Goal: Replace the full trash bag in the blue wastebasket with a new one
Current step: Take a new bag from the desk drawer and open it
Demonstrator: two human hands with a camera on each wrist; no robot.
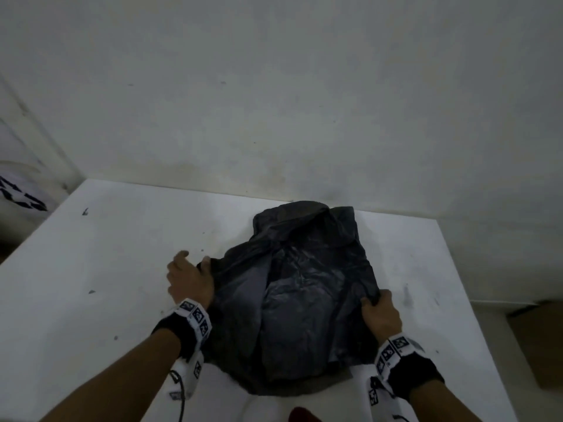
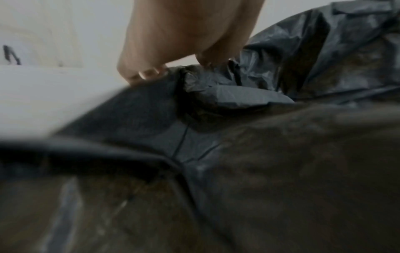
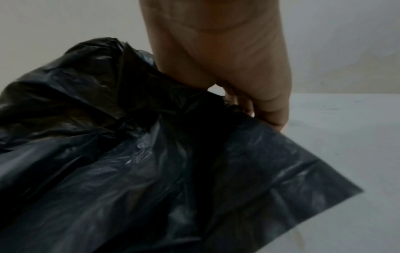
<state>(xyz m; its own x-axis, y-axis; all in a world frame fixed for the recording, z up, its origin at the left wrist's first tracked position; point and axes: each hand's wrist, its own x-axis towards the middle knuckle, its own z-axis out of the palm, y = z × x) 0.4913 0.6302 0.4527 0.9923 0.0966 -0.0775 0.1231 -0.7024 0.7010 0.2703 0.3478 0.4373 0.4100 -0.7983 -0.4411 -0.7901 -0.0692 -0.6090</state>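
A black plastic trash bag [image 1: 300, 287] lies crumpled and partly spread on the white table [image 1: 100, 269]. My left hand [image 1: 190, 277] pinches the bag's left edge; in the left wrist view its fingertips [image 2: 151, 73] hold a bunched fold of the bag [image 2: 216, 137]. My right hand [image 1: 379, 312] grips the bag's right edge; in the right wrist view its fingers [image 3: 270, 109] curl round the bag [image 3: 129, 154] while a flat corner hangs below. The blue wastebasket is not in view.
The table stands against a plain wall [image 1: 274, 102]. A white object with black lettering [image 1: 21, 193] sits off the table's left edge. A cardboard box [image 1: 539, 345] lies on the floor to the right. A dark red thing [image 1: 304, 415] shows at the near edge.
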